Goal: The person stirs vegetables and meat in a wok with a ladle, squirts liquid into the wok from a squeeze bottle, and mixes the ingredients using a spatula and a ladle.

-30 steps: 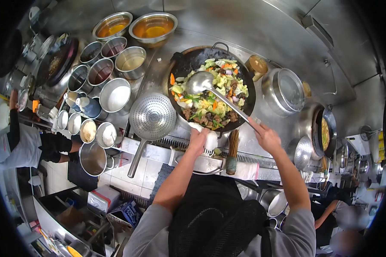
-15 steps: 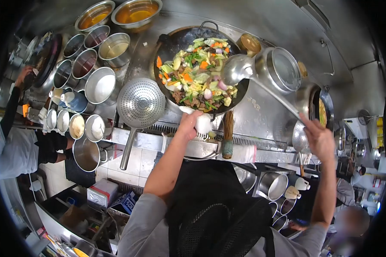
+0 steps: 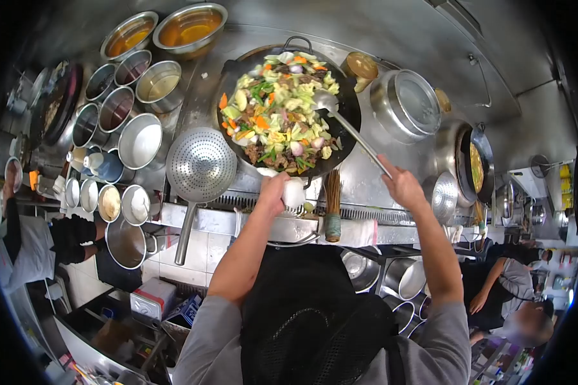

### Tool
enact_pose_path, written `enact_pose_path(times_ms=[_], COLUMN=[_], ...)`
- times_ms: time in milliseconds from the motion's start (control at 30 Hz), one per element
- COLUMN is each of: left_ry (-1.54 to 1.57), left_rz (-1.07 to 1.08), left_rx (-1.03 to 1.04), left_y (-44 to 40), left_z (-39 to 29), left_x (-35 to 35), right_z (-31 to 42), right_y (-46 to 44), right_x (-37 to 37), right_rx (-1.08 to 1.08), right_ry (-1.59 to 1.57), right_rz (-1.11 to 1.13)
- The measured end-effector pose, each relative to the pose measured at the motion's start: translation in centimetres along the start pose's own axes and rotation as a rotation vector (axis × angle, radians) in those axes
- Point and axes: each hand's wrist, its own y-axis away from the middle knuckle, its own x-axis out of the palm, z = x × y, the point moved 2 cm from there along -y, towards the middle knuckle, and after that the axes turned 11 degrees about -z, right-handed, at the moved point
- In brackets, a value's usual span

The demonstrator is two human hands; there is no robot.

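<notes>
The wok [image 3: 348,131] holds a heap of cabbage, carrot pieces, shallots, green bits and browned meat [image 3: 273,115]. My left hand [image 3: 273,194] is closed on a folded white cloth [image 3: 294,192] pressed to the wok's near rim; the cloth hides whatever part of the wok lies beneath it. My right hand [image 3: 404,186] grips the long handle of a ladle [image 3: 359,138]. Its bowl rests among the vegetables on the wok's right side, partly sunk in them. Left of the wok lies a perforated strainer [image 3: 201,163], its handle pointing toward me.
Metal pots of sauces and seasonings [image 3: 140,141] crowd the left. A bamboo brush [image 3: 332,205] stands at the stove's front edge. Right of the wok are a lidded pot [image 3: 408,106] and another wok [image 3: 481,160]. Co-workers are at far left and lower right [image 3: 504,289].
My right hand has swung left and the ladle bowl has dropped from above the wok's right rim into the food. The heap has shifted. My left hand stays at the near rim.
</notes>
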Motion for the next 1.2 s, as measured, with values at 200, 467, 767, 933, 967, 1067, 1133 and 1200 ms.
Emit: enact_pose_path(times_ms=[200, 467, 767, 933, 967, 1067, 1133, 1200], left_ry=[0.008, 0.025, 0.053, 0.039, -0.005, 0.09, 0.034, 0.082], left_rz=[0.087, 0.068, 0.043, -0.034, -0.01, -0.017, -0.091, -0.052], left_rx=[-0.016, 0.167, 0.193, 0.215, 0.232, 0.359, 0.289, 0.214], left_y=[1.9, 2.2, 11.1, 8.8, 7.8, 6.2, 5.0, 3.7], left_z=[-1.1, 0.2, 2.7, 5.7, 7.6, 10.2, 8.4, 4.4], left_x=[0.2, -0.1, 0.0, -0.7, -1.9, -4.0, -3.9, -2.2], right_z=[2.3, 2.2, 2.7, 3.4, 4.0, 5.9, 7.4, 8.1], right_y=[5.0, 11.6, 15.0, 15.4, 17.4, 20.6, 21.2, 21.4], right_x=[-2.1, -0.4, -17.7, -4.9, 1.1, 5.8, 1.9, -2.4], right_rx=[0.055, 0.109, 0.242, -0.049, -0.067, -0.125, -0.064, -0.002], right_ry=[-0.268, -0.393, -0.659, -0.261, -0.125, -0.421, -0.576, -0.654], right_rz=[-0.086, -0.177, 0.438, 0.23, 0.128, -0.062, -0.061, -0.023])
